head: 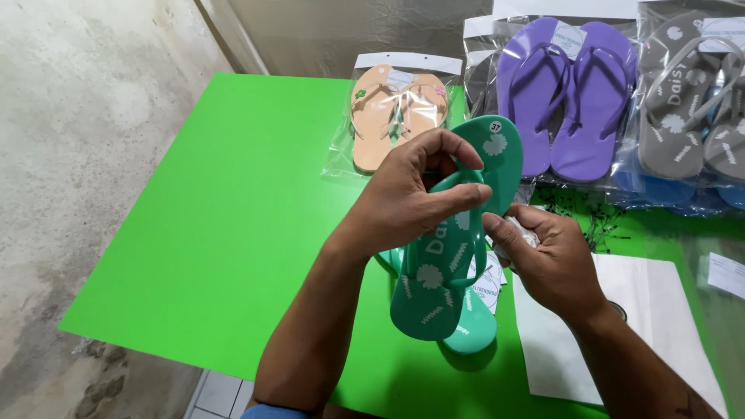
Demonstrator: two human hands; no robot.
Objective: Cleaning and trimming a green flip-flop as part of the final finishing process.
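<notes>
A teal flip-flop [446, 264] with white flower prints is held up above a bright green table [233, 217], toe end uppermost and heel end lowest. The left hand [407, 194] is clamped on its strap, the thumb and forefinger closed round the strap near the toe post. The right hand [547, 260] is pressed against the sandal's right edge, and its fingers are curled shut on a small crumpled piece of clear plastic [521, 230]; how firmly that is gripped cannot be told. A second, lighter teal flip-flop [472, 330] is seen just behind and below the held one, with a white paper tag [487, 283] showing between the two. Farther back on the table, a peach pair of flip-flops [396, 116] is laid in a clear bag, a purple pair [566, 97] is bagged to its right, and a grey pair [691, 101] with white flower prints is bagged at the far right edge, overlapping blue packets beneath. A flat white sheet [652, 310] is spread on the table under the right forearm. A rough concrete floor [77, 155] is seen to the left of the table.
</notes>
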